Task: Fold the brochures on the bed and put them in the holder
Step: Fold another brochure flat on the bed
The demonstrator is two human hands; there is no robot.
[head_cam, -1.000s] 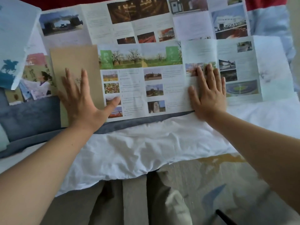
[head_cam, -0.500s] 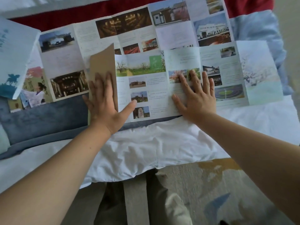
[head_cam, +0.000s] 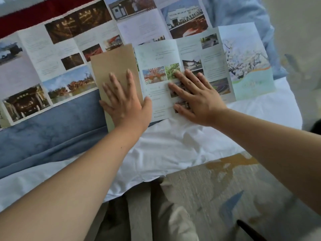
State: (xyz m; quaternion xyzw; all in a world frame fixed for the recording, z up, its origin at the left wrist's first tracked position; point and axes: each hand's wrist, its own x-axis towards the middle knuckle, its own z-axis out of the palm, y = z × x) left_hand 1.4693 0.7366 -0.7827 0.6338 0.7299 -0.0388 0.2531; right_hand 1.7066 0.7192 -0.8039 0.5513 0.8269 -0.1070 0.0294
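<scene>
on the bed [head_cam: 173,150] the brochure [head_cam: 199,63] stretches left-right; left hand [head_cam: 125,101] and right hand [head_cam: 199,100] press flat, fingers spread.

A plain tan brochure panel [head_cam: 114,63] lies beside photo-printed white pages [head_cam: 191,54], on blue blanket [head_cam: 52,122] and white sheet [head_cam: 173,145].

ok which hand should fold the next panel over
Left, probably. The left hand lies flat on the folded brown panel and can sweep it rightward again, while the right hand pins the open brochure steady.
</scene>
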